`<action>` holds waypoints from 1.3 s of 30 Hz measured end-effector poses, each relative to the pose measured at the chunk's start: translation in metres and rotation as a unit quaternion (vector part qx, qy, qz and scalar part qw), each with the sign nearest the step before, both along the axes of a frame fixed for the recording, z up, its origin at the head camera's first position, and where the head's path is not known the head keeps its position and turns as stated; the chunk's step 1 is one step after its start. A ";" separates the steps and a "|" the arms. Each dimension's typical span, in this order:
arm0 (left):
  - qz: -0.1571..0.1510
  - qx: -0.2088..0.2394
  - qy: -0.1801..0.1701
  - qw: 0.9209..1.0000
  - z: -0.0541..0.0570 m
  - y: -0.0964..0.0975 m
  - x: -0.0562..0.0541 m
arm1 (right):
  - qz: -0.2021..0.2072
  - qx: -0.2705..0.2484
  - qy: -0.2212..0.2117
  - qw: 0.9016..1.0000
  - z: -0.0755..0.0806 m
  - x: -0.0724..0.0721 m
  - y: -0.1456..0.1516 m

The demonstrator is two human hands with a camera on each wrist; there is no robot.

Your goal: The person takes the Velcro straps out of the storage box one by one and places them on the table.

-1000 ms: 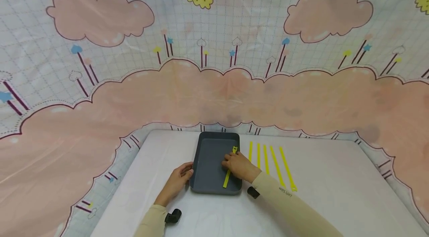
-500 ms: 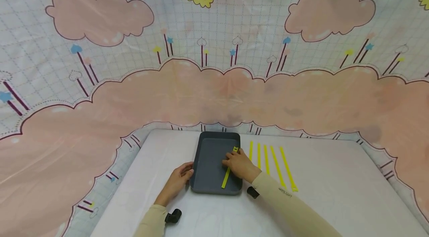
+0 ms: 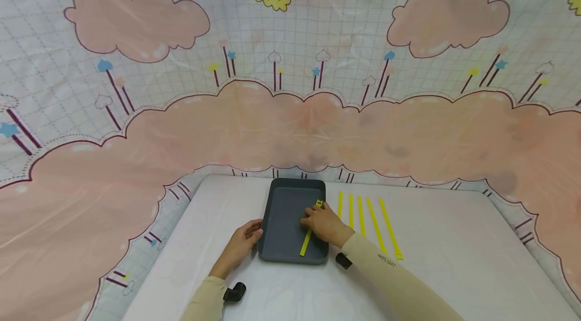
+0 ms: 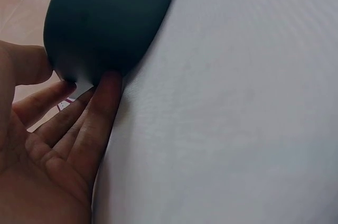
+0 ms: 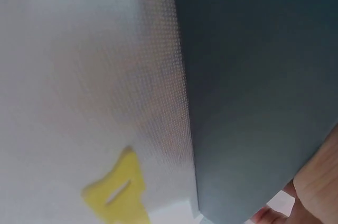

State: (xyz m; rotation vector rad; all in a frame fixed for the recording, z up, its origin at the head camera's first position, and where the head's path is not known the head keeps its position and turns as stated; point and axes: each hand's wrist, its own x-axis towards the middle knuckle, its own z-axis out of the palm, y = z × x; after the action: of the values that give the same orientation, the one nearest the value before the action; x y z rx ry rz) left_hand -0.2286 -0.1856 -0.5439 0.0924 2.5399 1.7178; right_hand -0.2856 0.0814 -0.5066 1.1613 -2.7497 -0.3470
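Observation:
In the head view a dark grey rectangular tray [image 3: 283,210] lies on the white table. One yellow cable strap [image 3: 305,244] slants inside it near the right wall, its slotted head pointing away from me. My right hand [image 3: 326,224] reaches over the right rim, its bent fingers holding the strap at the middle and hiding that stretch. At the tray's left side is my left hand [image 3: 243,240]. The left wrist view shows its fairly straight fingers [image 4: 100,113] touching the tray's outer wall [image 4: 105,23], with the thumb at the rim.
Several more yellow straps [image 3: 389,227] lie side by side right of the tray, partly under the right forearm. A slotted strap end [image 5: 119,192] shows beside the tray in the right wrist view. A patterned cloth backdrop [image 3: 290,129] stands behind the table [image 3: 454,240].
The near end of the strap in the tray has swung slightly left, making it a little more slanted. Both hands stay almost in the same place.

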 end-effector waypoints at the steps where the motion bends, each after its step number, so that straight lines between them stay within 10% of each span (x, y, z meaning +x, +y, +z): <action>1: 0.000 0.000 0.000 1.000 0.001 0.000 0.001 | 0.002 0.001 0.000 1.000 0.000 0.000 0.000; 39: 0.006 0.013 0.008 1.000 -0.001 0.002 0.002 | 0.076 -0.004 0.039 0.996 0.003 0.003 0.002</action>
State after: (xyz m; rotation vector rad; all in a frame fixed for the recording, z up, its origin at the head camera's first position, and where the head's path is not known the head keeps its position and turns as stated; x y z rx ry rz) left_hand -0.2264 -0.1834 -0.5446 0.0930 2.5342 1.7623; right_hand -0.2828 0.0839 -0.5032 1.3151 -2.5757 -0.3556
